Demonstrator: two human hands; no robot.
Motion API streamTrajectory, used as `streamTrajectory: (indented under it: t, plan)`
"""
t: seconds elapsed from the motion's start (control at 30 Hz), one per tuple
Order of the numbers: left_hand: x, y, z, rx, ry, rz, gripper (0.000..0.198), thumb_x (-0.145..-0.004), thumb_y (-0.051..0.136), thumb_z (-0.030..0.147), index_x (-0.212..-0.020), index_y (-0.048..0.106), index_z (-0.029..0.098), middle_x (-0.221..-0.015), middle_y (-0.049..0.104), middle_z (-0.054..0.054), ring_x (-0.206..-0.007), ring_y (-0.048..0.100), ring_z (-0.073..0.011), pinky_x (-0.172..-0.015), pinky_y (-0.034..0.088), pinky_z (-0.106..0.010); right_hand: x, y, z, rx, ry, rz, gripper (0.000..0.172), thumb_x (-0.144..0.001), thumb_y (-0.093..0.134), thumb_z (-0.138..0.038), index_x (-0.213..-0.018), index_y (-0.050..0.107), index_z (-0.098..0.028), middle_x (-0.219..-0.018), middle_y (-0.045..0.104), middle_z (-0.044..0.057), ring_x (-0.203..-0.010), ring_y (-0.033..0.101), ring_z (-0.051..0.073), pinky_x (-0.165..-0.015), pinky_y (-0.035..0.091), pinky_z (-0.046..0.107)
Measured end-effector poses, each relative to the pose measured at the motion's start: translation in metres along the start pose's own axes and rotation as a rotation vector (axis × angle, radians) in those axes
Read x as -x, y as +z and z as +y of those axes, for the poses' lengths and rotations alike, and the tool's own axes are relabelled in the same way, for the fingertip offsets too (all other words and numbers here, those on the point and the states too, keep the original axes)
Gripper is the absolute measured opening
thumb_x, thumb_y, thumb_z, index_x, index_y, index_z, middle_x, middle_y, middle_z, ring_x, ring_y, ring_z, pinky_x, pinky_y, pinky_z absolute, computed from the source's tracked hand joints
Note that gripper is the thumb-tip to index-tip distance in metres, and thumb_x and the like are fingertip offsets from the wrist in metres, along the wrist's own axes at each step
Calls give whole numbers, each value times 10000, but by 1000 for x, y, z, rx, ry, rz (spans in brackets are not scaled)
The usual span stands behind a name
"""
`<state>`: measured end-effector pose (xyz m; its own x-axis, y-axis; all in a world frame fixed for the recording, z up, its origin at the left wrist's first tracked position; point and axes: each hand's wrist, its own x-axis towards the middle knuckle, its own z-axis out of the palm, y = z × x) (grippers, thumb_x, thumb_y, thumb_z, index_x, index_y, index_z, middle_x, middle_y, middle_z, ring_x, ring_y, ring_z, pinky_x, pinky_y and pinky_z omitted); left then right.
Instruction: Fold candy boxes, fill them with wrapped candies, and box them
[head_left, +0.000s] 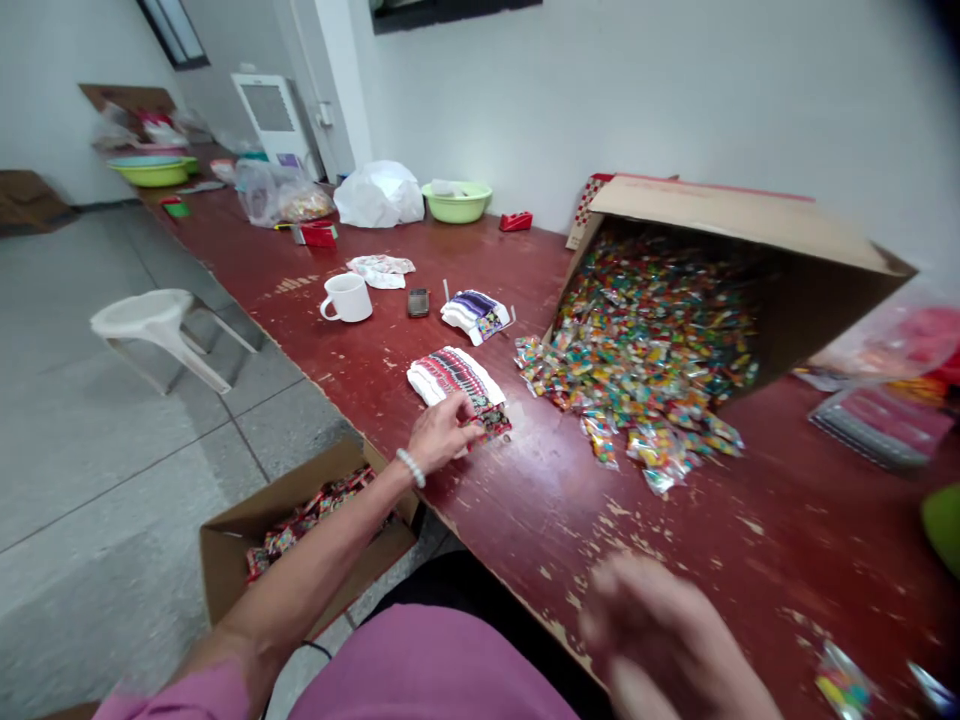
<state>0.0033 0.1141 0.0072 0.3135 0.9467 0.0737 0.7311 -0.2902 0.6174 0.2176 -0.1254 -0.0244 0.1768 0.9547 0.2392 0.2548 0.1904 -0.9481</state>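
My left hand (442,432) presses on a flat stack of white and red patterned packets (454,380) on the worn red table (780,500), its fingers closed on the stack's near end. My right hand (645,640) is blurred above the table's front edge, and its grip is hard to make out. Further right, a large cardboard box (720,215) lies tipped on its side, with a heap of small colourful sweet packets (645,350) spilling from its mouth. Nearer the mug, a stack of purple and white packets (475,315) lies flat.
A white mug (347,297), a small dark tin (418,302) and a crumpled packet strip (381,270) stand on the table. An open carton of red packets (300,530) sits below the edge. Green basins (456,202), a white bag (379,195) and a white stool (165,330) are nearby.
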Motion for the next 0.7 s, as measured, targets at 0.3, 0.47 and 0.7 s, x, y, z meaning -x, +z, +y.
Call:
streamTrajectory:
  t: [0.3, 0.47, 0.7]
  plan:
    - [95, 7, 35, 1216, -350, -672, 380, -624, 838, 311, -869, 593, 156, -834, 672, -24, -698, 611, -127, -659, 453, -230, -82, 61, -19, -539, 450, 22, 291, -824, 694, -449, -942, 623, -192, -719, 645, -4, -574, 582, 119, -551, 515, 231]
    - [98, 19, 38, 1430, -363, -1188, 432, -608, 810, 397, -920, 703, 119, -829, 713, -100, -653, 680, -220, -623, 499, -311, -72, 52, -27, -601, 475, -201, 264, -849, 675, -434, -948, 616, -196, -668, 608, -24, -448, 516, 79, -413, 435, 180]
    - [99, 28, 39, 1408, -337, -1135, 379, -509, 860, 296, -814, 725, 116, -759, 713, -85, -599, 678, -201, -540, 501, -260, -71, 51, -30, -730, 530, -215, 384, -833, 684, -445, -1139, 541, -263, -754, 591, -37, -399, 522, 89, -332, 418, 188]
